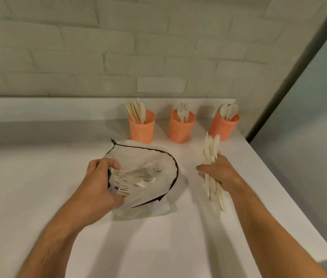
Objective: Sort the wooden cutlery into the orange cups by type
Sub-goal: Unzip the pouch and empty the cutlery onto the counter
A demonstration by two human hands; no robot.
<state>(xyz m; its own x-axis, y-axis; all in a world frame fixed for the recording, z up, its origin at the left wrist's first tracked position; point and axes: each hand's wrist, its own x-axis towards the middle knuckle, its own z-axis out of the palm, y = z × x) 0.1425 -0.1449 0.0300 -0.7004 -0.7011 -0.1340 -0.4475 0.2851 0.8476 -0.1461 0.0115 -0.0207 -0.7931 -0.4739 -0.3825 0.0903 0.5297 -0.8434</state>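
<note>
Knives gathered, not yet cupped.

My right hand [217, 173] clenched a bundle of wooden knives [211, 157] near the right cup; my left hand [98, 183] gripped the zip pouch [164, 167] rim. Next, I judged, they belonged in the far-left knife cup [142, 128].

Bundle [211, 157] in right hand [218, 173]: motion-blurred, utensil type unclear.
Cutlery in bag [138, 175]: veiled by translucent plastic; count indeterminate.
Left hand [98, 183] fingertips: hidden inside bag.
Forearms: cut off by lower edge.
</note>
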